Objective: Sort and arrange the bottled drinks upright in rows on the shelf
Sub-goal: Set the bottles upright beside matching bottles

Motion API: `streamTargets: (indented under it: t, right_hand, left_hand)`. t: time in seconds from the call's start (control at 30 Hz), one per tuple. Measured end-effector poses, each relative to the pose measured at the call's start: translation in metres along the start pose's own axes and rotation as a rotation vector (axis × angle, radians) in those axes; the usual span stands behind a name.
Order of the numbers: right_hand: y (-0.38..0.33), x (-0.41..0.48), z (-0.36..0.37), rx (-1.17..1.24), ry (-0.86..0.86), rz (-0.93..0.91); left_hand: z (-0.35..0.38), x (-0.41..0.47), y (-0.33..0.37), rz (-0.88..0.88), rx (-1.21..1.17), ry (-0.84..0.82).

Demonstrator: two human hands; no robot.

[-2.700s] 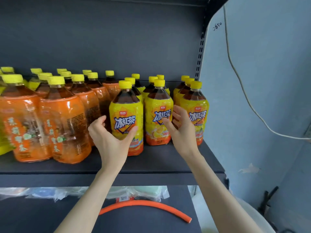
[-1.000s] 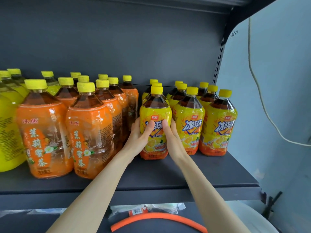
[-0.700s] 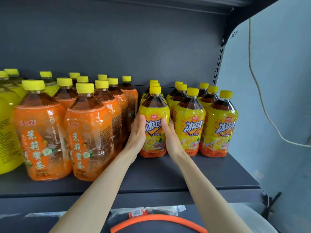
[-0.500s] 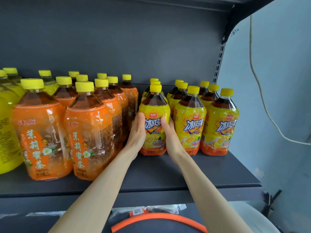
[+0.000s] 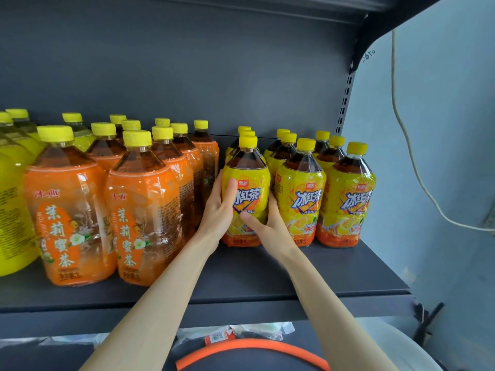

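Note:
A yellow-labelled iced tea bottle (image 5: pixel 247 180) with a yellow cap stands upright on the dark grey shelf (image 5: pixel 241 274), at the front of its row. My left hand (image 5: pixel 218 210) grips its left side, thumb across the label. My right hand (image 5: pixel 267 226) grips its lower right side, thumb on the front. Two more rows of the same yellow bottles (image 5: pixel 301 188) stand upright to its right. Bigger orange-labelled tea bottles (image 5: pixel 144 207) stand in rows to its left.
Large yellow bottles (image 5: pixel 13 210) fill the far left. The shelf's front strip (image 5: pixel 267 287) lies bare before the yellow rows. A slotted upright (image 5: pixel 344 103) and blue wall with a white cable (image 5: pixel 417 170) bound the right. Below, an orange hose (image 5: pixel 249 346) and plastic bags lie.
Both hands closed in on the front-left yellow bottle and slid it back into line with its neighbours. My right thumb has now come round onto the label's front.

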State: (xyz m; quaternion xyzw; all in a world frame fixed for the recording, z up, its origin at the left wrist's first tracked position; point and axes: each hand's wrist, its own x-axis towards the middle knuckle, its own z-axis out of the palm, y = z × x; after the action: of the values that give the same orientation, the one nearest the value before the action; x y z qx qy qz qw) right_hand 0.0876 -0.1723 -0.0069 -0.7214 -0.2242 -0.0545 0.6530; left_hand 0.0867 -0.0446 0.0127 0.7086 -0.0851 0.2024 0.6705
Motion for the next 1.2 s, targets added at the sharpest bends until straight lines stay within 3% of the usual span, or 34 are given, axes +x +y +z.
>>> streamTargets:
  t: [0.77,1.2]
  right_hand:
    - [0.005,0.004,-0.004,-0.045,-0.027,-0.033]
    - [0.003,0.014,-0.006,0.054,-0.042,0.071]
  left_hand:
    - [-0.001,0.002,-0.001,0.03,0.0,-0.003]
    - [0.003,0.008,-0.001,-0.053,-0.014,0.02]
